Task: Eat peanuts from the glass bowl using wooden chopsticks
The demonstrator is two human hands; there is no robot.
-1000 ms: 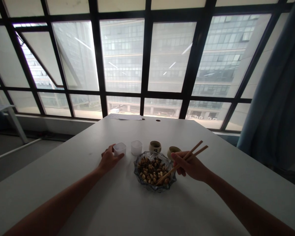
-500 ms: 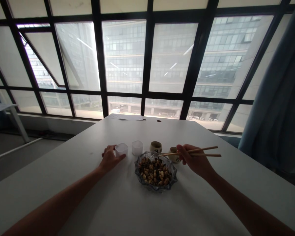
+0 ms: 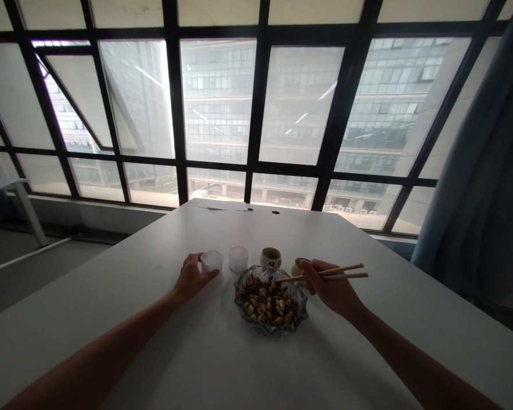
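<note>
Right now, right hand (image 3: 331, 290) fingers pinch chopsticks (image 3: 325, 273) over the nut bowl (image 3: 269, 302) – left hand (image 3: 191, 279) cups a plastic cup (image 3: 211, 261)

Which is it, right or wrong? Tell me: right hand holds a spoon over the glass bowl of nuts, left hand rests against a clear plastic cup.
Wrong: the head view shows the right hand holding chopsticks, not a spoon, over the glass bowl of nuts. The left hand rests against a clear plastic cup.
</note>
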